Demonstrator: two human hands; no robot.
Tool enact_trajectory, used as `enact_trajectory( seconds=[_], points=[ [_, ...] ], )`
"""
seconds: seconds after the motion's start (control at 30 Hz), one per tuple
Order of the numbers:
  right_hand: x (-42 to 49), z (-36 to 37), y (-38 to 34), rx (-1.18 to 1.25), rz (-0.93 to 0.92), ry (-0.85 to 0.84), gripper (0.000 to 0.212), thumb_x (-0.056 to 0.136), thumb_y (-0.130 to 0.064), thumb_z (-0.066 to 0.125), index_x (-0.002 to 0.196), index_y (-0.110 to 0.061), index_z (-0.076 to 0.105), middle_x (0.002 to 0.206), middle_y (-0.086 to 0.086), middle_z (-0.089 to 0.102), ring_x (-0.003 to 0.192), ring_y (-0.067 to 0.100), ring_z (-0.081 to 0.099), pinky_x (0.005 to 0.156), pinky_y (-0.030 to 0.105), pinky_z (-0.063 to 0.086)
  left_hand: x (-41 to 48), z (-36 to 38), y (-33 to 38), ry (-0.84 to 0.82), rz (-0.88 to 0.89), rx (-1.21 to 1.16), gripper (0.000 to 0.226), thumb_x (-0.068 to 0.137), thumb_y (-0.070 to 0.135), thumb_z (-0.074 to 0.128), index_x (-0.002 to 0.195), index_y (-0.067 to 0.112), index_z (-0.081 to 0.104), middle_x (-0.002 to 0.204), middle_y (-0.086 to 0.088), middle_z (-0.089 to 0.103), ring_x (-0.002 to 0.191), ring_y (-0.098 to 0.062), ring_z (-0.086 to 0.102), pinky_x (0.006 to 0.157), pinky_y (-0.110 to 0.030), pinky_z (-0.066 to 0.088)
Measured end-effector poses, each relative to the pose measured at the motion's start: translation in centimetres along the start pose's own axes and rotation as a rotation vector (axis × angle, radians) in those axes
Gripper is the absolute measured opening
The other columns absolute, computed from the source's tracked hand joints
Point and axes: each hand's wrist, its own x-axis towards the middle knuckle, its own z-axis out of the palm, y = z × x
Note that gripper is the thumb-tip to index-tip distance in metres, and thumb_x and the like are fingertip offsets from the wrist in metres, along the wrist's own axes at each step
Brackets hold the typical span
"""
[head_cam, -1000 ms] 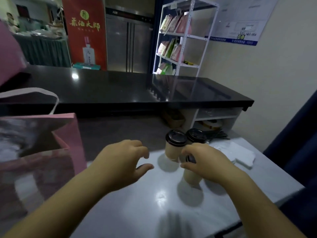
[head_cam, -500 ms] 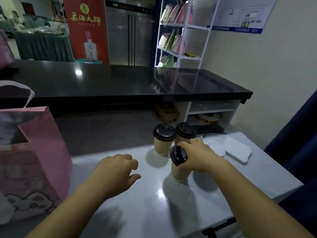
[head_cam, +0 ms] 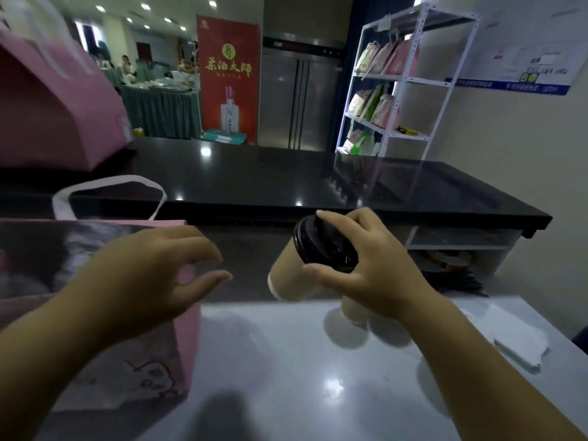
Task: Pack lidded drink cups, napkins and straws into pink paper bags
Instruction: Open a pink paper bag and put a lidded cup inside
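— Where's the cup (head_cam: 292, 275)?
— Tilted above the table (head_cam: 302, 377), right of the bag (head_cam: 178, 345); the right hand (head_cam: 366, 268) grips its lid (head_cam: 321, 243).
— The left hand (head_cam: 149, 268)?
— Spread, empty, by the bag's rim.

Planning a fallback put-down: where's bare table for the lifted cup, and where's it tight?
Bare: near middle of the white table, between the pink bag on the left and the right forearm; also the middle of the black counter behind. Tight: far right, where a second cup stands below the right hand gripping the lifted cup, with napkins along the edge.
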Motion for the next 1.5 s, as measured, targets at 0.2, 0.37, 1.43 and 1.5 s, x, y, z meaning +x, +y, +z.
enact_trajectory(
  seconds=[0.2,0.37,1.43,1.5],
  points=[
    [5.8,1.8,-8.0,0.193,-0.161,0.103,0.076,0.068,-0.07,0.052,0.136,-0.037,0.04,0.108,-0.009,0.042,0.097,0.0,0.046,0.076,0.013,0.044,-4.1,-4.3,-8.1,0.116,-0.162,0.032,0.028,0.078,0.055,0.048,0.082,0.034,0.066,0.081,0.02,0.06,0.067,-0.007,0.059,0.057,-0.04,0.051],
    [9.8,6.1,-13.6,0.251,-0.221,0.061,0.074,0.069,-0.069,0.055,0.134,-0.038,0.041,0.106,-0.009,0.044,0.094,0.0,0.047,0.075,0.014,0.046,-7.1,-5.8,-13.6,0.027,-0.277,0.088,0.017,0.08,0.04,0.058,0.092,0.034,0.068,0.087,0.013,0.065,0.079,-0.008,0.055,0.068,-0.037,0.051],
    [13.5,16.0,-21.5,-0.353,-0.715,-0.678,0.079,0.071,-0.032,0.073,0.136,-0.044,0.03,0.141,-0.009,0.034,0.123,0.015,0.031,0.085,0.029,0.049,-11.8,-4.9,-22.6,-0.285,-0.256,0.077,0.084,0.08,0.04,0.047,0.142,0.039,-0.009,0.15,0.023,0.001,0.128,0.0,0.003,0.097,-0.018,0.027],
    [14.1,17.3,-21.7,-0.393,-0.715,-0.708,0.082,0.071,-0.032,0.074,0.137,-0.042,0.027,0.139,-0.006,0.033,0.123,0.018,0.03,0.082,0.036,0.052,-11.8,-4.7,-22.6,-0.295,-0.25,0.077,0.088,0.079,0.039,0.048,0.141,0.038,-0.014,0.149,0.025,-0.006,0.127,0.0,0.001,0.092,-0.016,0.027]
  ],
)
